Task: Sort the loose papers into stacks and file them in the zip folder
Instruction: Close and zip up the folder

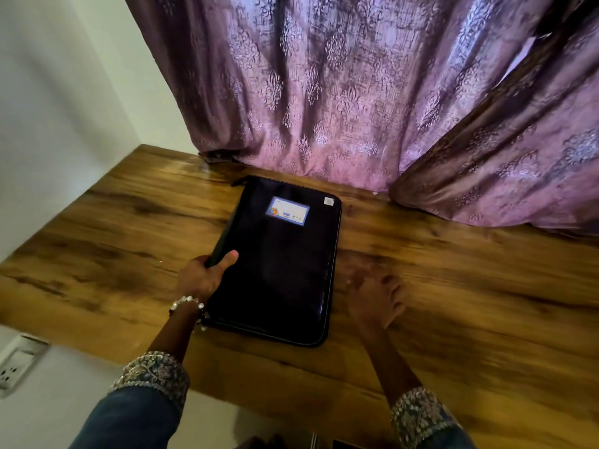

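The flat black zip folder point(282, 260) lies mid-table on the wooden table point(453, 286), nearer its back edge, its left edge grasped by the left hand point(202, 277), while the blurred right hand point(376, 299) hovers relaxed just beside its right edge.

Place: a room in a home, likely a bedroom or study corner
Window dressing: purple damask curtain point(340, 92) hanging in heavy folds, its hem resting on the desk; domestic fabric, not office blinds
Surface: wood-grain desk point(97, 241) set against a plain white wall point(64, 92)
Fittings: household wall socket point(16, 364) below the desk edge
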